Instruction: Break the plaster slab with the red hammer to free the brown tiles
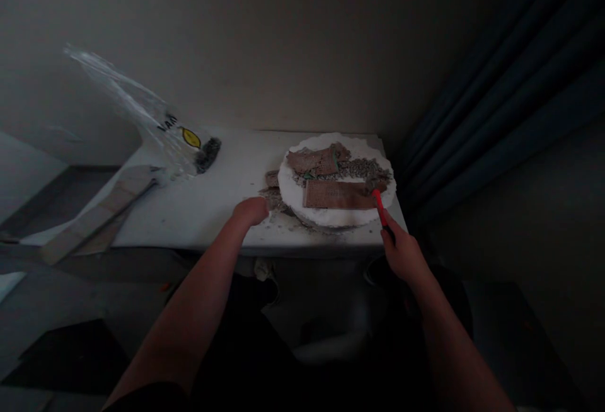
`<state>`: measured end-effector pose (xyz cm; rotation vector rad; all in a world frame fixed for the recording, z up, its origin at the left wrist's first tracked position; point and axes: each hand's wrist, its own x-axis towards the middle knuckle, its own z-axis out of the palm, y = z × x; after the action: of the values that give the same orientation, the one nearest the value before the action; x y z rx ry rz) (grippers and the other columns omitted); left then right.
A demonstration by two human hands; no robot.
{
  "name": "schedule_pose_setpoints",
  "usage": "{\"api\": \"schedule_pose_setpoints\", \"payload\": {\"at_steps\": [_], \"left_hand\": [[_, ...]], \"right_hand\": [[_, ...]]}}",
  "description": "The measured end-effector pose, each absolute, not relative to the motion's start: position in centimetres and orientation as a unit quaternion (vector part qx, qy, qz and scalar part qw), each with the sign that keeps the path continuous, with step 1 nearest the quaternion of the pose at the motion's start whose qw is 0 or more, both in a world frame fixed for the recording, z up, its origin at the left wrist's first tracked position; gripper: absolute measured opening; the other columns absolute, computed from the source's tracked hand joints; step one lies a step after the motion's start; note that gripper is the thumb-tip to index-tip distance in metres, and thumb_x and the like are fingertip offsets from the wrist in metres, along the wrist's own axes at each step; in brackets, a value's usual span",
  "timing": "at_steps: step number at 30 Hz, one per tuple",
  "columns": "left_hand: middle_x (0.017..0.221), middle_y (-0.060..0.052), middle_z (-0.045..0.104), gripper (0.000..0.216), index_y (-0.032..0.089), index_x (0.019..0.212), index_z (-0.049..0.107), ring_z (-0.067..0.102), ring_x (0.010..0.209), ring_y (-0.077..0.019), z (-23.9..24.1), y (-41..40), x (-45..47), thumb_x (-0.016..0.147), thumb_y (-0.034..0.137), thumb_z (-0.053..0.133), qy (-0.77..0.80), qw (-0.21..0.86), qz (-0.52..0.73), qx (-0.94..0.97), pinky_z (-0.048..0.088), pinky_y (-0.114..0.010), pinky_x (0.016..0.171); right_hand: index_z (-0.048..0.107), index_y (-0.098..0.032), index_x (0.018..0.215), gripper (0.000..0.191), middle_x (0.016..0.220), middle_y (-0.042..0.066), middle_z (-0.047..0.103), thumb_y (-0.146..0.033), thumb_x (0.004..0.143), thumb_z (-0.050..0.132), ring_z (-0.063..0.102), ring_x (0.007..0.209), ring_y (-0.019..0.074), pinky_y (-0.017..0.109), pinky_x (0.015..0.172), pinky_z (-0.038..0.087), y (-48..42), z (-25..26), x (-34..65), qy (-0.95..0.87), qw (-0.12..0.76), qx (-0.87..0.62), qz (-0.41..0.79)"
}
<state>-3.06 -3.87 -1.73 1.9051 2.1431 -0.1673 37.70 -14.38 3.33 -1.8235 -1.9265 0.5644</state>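
My right hand (401, 249) is wrapped round the black grip of a red-handled tool (380, 209). Its dark head, too dim to name, rests at the right end of a flat brown brick-like slab (335, 194). The slab lies on a round white board (295, 196) with a ragged edge. Behind it are a broken brown piece (312, 161) with a bit of green and a heap of grey-brown crumbs (363, 167). My left hand (253, 210) is at the table, left of the board, near brownish fragments (271, 196); its fingers are hidden.
The white table (227, 201) stands against a wall. A clear plastic bag (155, 122) with a yellow mark and dark contents sits at its left. Long boards (99, 217) overhang the left end. A dark curtain (510, 91) hangs at the right, and a dark sheet (66, 355) lies on the floor.
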Motion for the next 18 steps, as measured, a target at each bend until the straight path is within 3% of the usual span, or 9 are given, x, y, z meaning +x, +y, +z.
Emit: {"api": "schedule_pose_setpoints", "payload": {"at_steps": [3, 6, 10, 18], "left_hand": [[0.120, -0.012, 0.073, 0.027, 0.022, 0.108, 0.072, 0.069, 0.111, -0.0277, -4.0, -5.4, -1.4, 0.083, 0.020, 0.061, 0.679, 0.130, -0.108, 0.715, 0.053, -0.033, 0.089], [0.127, -0.019, 0.069, 0.038, 0.017, 0.126, 0.066, 0.068, 0.113, -0.0291, -5.6, -6.0, 0.5, 0.092, 0.017, 0.050, 0.679, 0.105, -0.074, 0.723, 0.052, -0.036, 0.092], [0.124, -0.024, 0.067, 0.039, 0.010, 0.123, 0.066, 0.070, 0.108, -0.0315, -6.9, -5.9, 1.2, 0.097, 0.015, 0.037, 0.689, 0.094, -0.082, 0.714, 0.053, -0.040, 0.090], [0.126, -0.022, 0.065, 0.040, 0.013, 0.127, 0.065, 0.065, 0.118, -0.0329, -7.1, -4.6, 0.2, 0.100, 0.018, 0.036, 0.630, 0.078, -0.094, 0.767, 0.051, -0.041, 0.095]], "right_hand": [[0.043, -0.021, 0.157, 0.059, 0.105, 0.015, 0.078, -0.028, 0.098, 0.045, 0.071, 0.083, 0.0286, 0.041, 0.077, 0.052, -14.3, 3.1, 37.7, -0.698, 0.214, -0.656, 0.192], [0.044, -0.021, 0.157, 0.059, 0.104, 0.015, 0.078, -0.029, 0.098, 0.045, 0.071, 0.081, 0.0281, 0.040, 0.077, 0.052, -14.3, 3.0, 37.7, -0.703, 0.214, -0.652, 0.187], [0.043, -0.021, 0.158, 0.059, 0.107, 0.015, 0.078, -0.029, 0.099, 0.043, 0.072, 0.083, 0.0281, 0.040, 0.077, 0.052, -14.3, 2.8, 37.8, -0.706, 0.218, -0.648, 0.184], [0.041, -0.021, 0.159, 0.061, 0.109, 0.017, 0.077, -0.032, 0.099, 0.042, 0.072, 0.084, 0.0302, 0.043, 0.078, 0.053, -14.3, 2.7, 37.7, -0.701, 0.210, -0.653, 0.194]]}}
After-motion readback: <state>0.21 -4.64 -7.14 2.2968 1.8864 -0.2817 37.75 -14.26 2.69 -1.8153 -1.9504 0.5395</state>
